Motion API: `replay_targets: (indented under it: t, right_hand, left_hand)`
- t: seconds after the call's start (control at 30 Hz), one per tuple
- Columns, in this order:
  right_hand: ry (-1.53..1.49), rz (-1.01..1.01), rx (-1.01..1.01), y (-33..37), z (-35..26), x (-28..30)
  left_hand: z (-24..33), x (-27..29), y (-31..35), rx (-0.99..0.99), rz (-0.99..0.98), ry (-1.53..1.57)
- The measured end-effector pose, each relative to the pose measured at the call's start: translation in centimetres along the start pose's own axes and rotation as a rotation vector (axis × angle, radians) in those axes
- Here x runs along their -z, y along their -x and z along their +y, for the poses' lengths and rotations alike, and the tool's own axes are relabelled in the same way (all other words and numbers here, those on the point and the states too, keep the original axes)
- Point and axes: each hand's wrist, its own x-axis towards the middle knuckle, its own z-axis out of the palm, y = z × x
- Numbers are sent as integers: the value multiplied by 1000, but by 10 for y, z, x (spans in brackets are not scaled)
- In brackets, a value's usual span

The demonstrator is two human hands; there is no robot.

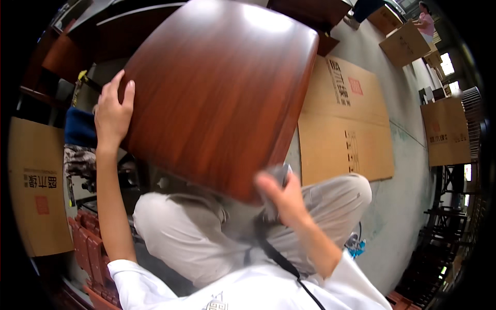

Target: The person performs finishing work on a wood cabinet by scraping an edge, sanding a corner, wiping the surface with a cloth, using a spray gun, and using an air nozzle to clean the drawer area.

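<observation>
Right here, closest to me, a person in a white shirt (243, 284) sits with knees spread in pale trousers (175, 222) at the near edge of a wooden panel (217, 103). A black cable (279, 256) trails over the lap, on the near side of the panel, up to a grey tool (279, 174). The right hand (289, 201) has its fingers clamped on that tool at the panel's near right corner; everything there is blurred, so I can't tell whether tool and wood touch.

The panel itself, glossy and red-brown with darker grain, lies in front of the person, its near edge over the knees; what bears it is hidden from me. The left hand (112, 113) rests on the panel's left edge, thumb and fingers apart, clamped on nothing that I can see.

Red-brown slatted pieces (90, 243) sit to the near left of the panel, and a blue cloth (80, 128) is just left of it. Further left leans a printed cardboard sheet (39, 206). Right of the panel, a big flattened carton (336, 134) lies on the grey floor (405, 191). Well beyond the panel, far to the right, someone in a pink top (427, 25) stands by a cardboard box (404, 44).
</observation>
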Motion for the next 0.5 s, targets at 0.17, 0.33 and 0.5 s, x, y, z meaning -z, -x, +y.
replay_targets:
  t: [0.17, 0.33, 0.5]
  right_hand:
    - [-63, -62, -221, -39, -17, 9]
    - [169, -161, -93, -2, -9, 16]
    - [60, -130, -57, -5, -7, 2]
  left_hand:
    - [-1, 8, -5, 18, -22, 28]
    - [0, 4, -10, 17, -17, 19]
    - [1, 4, -5, 22, -12, -17]
